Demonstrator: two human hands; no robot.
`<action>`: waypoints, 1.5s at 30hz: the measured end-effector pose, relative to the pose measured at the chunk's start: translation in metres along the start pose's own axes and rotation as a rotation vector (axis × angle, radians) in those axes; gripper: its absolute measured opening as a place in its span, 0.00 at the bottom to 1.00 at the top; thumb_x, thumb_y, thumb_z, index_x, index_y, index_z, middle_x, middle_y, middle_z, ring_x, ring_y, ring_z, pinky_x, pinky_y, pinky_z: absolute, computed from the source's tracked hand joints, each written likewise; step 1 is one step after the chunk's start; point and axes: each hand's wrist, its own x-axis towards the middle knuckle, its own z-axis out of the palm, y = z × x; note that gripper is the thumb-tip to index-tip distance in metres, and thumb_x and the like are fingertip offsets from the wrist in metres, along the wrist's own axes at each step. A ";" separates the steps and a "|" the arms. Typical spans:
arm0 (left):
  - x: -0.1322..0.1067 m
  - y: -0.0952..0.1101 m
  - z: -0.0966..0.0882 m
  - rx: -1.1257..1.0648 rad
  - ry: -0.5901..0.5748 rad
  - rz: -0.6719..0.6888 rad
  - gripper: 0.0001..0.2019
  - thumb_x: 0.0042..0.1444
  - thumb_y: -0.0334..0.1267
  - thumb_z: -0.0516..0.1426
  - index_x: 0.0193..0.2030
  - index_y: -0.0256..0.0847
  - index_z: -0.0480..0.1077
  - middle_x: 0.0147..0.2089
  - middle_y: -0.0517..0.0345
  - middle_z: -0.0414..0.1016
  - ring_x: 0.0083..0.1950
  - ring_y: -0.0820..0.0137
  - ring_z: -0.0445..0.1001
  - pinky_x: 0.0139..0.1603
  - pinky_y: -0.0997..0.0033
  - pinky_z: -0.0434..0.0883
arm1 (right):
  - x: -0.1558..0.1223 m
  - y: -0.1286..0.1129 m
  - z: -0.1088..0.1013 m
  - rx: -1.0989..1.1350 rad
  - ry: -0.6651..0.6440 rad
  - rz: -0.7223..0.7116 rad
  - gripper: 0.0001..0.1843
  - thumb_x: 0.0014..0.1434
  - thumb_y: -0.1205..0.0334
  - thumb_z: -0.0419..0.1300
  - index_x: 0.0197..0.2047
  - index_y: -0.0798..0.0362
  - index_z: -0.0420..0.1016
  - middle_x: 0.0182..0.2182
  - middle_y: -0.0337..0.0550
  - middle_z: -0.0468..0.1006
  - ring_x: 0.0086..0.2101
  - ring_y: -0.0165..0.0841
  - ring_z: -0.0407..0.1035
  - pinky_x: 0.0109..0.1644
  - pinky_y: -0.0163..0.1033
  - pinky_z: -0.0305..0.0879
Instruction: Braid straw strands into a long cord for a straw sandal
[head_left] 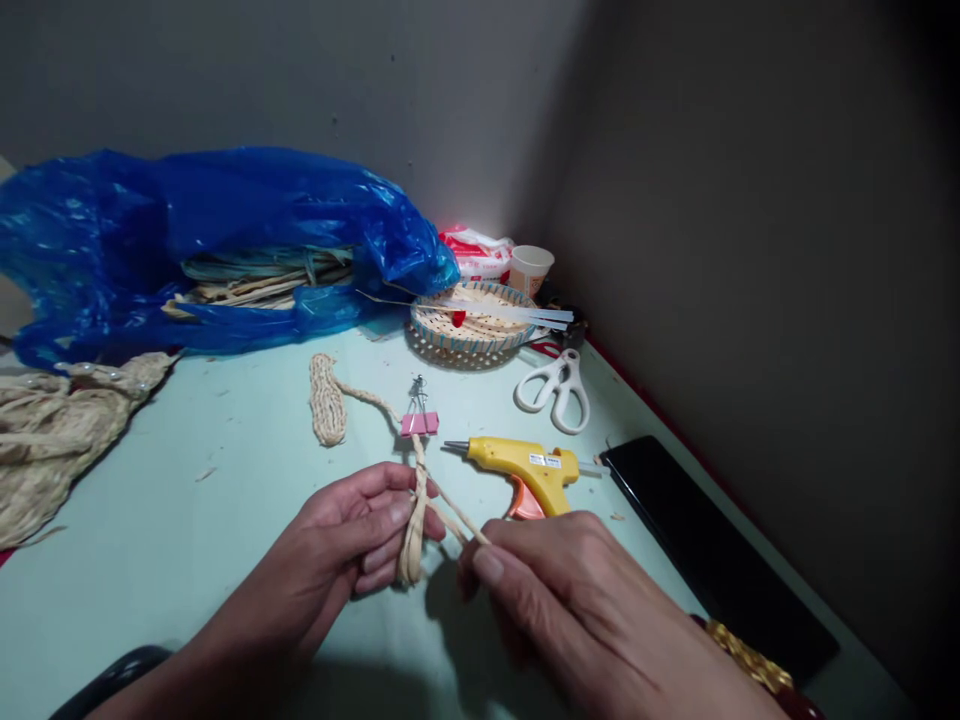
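My left hand [352, 540] curls its fingers round the loose straw strands [415, 530] of a braid. My right hand [570, 590] pinches one strand and pulls it to the right. The braid [367, 397] runs away from my hands to a coiled oval piece [327, 398] lying on the pale green table [187, 520]. A pink binder clip [419, 422] is clamped on the braid just beyond my fingers. A yellow glue gun [529, 470] lies to the right of the clip, nozzle pointing left.
White scissors [556, 388] lie behind the glue gun. A woven basket [472, 322] with glue sticks, a paper cup [529, 268] and a red-and-white bag stand at the back. A blue plastic bag [187, 240] holds straw. Woven straw [52, 440] lies left, a black phone [705, 545] right.
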 end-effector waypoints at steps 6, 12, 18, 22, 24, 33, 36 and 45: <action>-0.001 0.002 0.000 0.080 0.067 0.025 0.13 0.49 0.40 0.65 0.40 0.40 0.71 0.35 0.53 0.78 0.34 0.70 0.74 0.27 0.78 0.64 | -0.003 0.016 0.018 -0.212 -0.143 0.055 0.14 0.58 0.67 0.50 0.47 0.50 0.70 0.19 0.40 0.70 0.17 0.32 0.62 0.17 0.36 0.49; 0.002 0.002 0.001 0.130 0.081 0.027 0.15 0.47 0.40 0.66 0.41 0.40 0.70 0.39 0.49 0.80 0.35 0.69 0.74 0.24 0.80 0.62 | -0.007 0.014 0.015 -0.336 -0.207 0.111 0.17 0.50 0.70 0.51 0.44 0.51 0.70 0.18 0.39 0.67 0.14 0.29 0.59 0.14 0.34 0.39; 0.003 -0.003 -0.004 0.143 0.075 0.058 0.16 0.46 0.42 0.66 0.40 0.40 0.72 0.37 0.51 0.78 0.27 0.75 0.68 0.21 0.81 0.58 | -0.007 0.015 0.015 -0.365 -0.196 0.167 0.14 0.52 0.68 0.52 0.42 0.50 0.70 0.19 0.41 0.67 0.15 0.29 0.60 0.13 0.35 0.33; 0.004 -0.004 -0.005 0.154 0.079 0.055 0.15 0.46 0.43 0.66 0.40 0.40 0.72 0.35 0.55 0.75 0.26 0.78 0.64 0.21 0.82 0.55 | -0.007 0.016 0.020 -0.368 -0.145 0.190 0.11 0.52 0.66 0.53 0.40 0.48 0.70 0.20 0.40 0.66 0.15 0.28 0.57 0.11 0.34 0.31; 0.004 -0.004 -0.004 0.159 0.093 0.053 0.14 0.48 0.43 0.65 0.39 0.40 0.72 0.32 0.58 0.73 0.25 0.79 0.62 0.21 0.82 0.55 | -0.006 0.016 0.021 -0.374 -0.140 0.207 0.11 0.52 0.66 0.53 0.39 0.48 0.71 0.19 0.40 0.65 0.14 0.27 0.56 0.11 0.34 0.29; 0.002 -0.006 0.000 0.124 0.094 0.070 0.16 0.46 0.44 0.66 0.39 0.41 0.72 0.33 0.58 0.72 0.26 0.78 0.64 0.21 0.81 0.56 | 0.002 0.010 0.027 -0.319 -0.207 0.219 0.11 0.62 0.59 0.45 0.39 0.49 0.67 0.20 0.39 0.65 0.15 0.27 0.56 0.15 0.34 0.35; 0.001 -0.006 0.003 0.115 0.096 0.095 0.14 0.46 0.43 0.66 0.38 0.41 0.72 0.31 0.60 0.70 0.27 0.77 0.65 0.22 0.81 0.58 | 0.004 0.008 0.025 -0.321 -0.196 0.197 0.12 0.63 0.59 0.43 0.40 0.50 0.66 0.20 0.40 0.66 0.17 0.29 0.59 0.17 0.35 0.38; 0.001 -0.005 0.004 0.113 0.085 0.120 0.13 0.47 0.44 0.66 0.36 0.42 0.71 0.28 0.63 0.68 0.27 0.76 0.64 0.26 0.78 0.62 | 0.005 0.005 0.023 -0.302 -0.262 0.184 0.13 0.64 0.60 0.40 0.44 0.51 0.63 0.23 0.42 0.67 0.20 0.33 0.61 0.21 0.36 0.45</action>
